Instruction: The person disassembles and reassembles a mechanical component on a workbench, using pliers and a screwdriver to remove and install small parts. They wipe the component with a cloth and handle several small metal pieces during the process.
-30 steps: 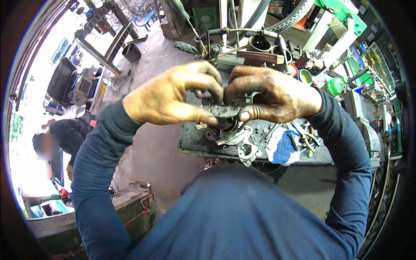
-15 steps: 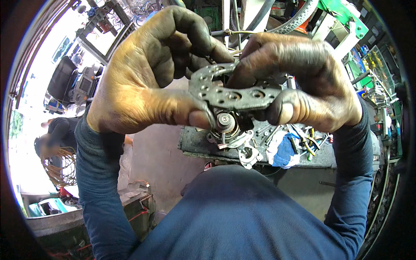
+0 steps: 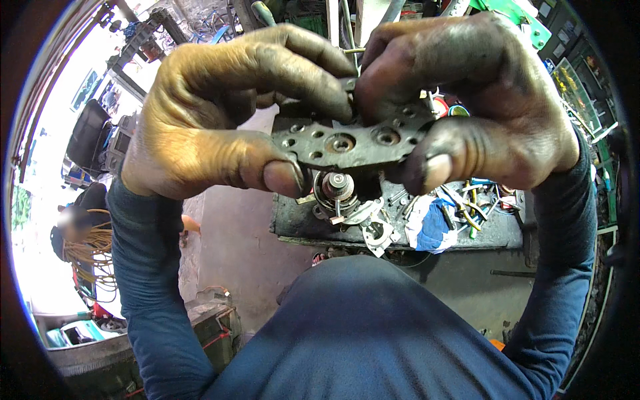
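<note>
Close before me, my left hand (image 3: 213,123) and my right hand (image 3: 477,107) hold a dark grey curved alternator rectifier plate (image 3: 363,145) between them. It has several small holes and two round inserts in its face. My left thumb presses its near left edge, and the left fingers reach over the far side. At the right end, thumb and bent forefinger pinch the plate. Its far part is mostly hidden behind my fingers. Below it on the workbench (image 3: 290,223) stands a round metal alternator part (image 3: 339,188) with a shaft end, beside a cast metal bracket (image 3: 378,235).
A blue and white rag (image 3: 433,228) lies on the bench near several pliers (image 3: 467,208) and other tools. At left, a person (image 3: 87,200) is beside coiled tan cable (image 3: 97,250). A worn bin-like edge (image 3: 207,313) stands at lower left.
The plate has tilted, turning its curved opening out of sight and its insert face toward me. My left fingers have straightened over its far edge. Both hands have spread slightly apart.
</note>
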Demonstrator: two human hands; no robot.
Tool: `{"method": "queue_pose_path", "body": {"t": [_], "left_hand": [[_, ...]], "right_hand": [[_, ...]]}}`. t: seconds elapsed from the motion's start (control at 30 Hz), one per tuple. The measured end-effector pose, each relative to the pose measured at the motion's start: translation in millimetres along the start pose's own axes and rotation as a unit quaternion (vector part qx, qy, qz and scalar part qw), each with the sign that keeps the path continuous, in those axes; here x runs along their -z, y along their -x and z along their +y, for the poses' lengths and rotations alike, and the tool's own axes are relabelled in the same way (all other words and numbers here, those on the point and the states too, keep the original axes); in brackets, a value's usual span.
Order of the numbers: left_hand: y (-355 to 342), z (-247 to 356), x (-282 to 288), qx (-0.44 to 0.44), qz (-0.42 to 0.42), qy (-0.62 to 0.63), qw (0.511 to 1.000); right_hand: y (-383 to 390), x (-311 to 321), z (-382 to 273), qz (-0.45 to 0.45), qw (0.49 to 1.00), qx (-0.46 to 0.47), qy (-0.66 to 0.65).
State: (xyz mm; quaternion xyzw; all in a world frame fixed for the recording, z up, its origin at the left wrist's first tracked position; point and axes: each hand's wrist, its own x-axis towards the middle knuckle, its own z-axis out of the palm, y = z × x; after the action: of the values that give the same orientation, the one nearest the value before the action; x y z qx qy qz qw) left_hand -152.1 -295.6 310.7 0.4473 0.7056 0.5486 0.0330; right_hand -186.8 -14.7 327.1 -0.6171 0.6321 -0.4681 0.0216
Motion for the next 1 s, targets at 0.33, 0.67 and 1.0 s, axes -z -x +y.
{"method": "queue_pose_path", "body": {"t": [0.33, 0.67, 1.0], "left_hand": [[1, -36, -20, 0.014, -0.170, -0.161, 0.972], [28, -93, -41, 0.052, -0.176, -0.287, 0.940], [36, -100, -44, 0.117, -0.184, -0.241, 0.946]], "right_hand": [[39, -14, 38, -0.155, 0.979, -0.109, 0.078], [79, -51, 103, -0.152, 0.959, -0.072, 0.227], [104, -70, 113, -0.056, 0.976, -0.084, 0.193]]}}
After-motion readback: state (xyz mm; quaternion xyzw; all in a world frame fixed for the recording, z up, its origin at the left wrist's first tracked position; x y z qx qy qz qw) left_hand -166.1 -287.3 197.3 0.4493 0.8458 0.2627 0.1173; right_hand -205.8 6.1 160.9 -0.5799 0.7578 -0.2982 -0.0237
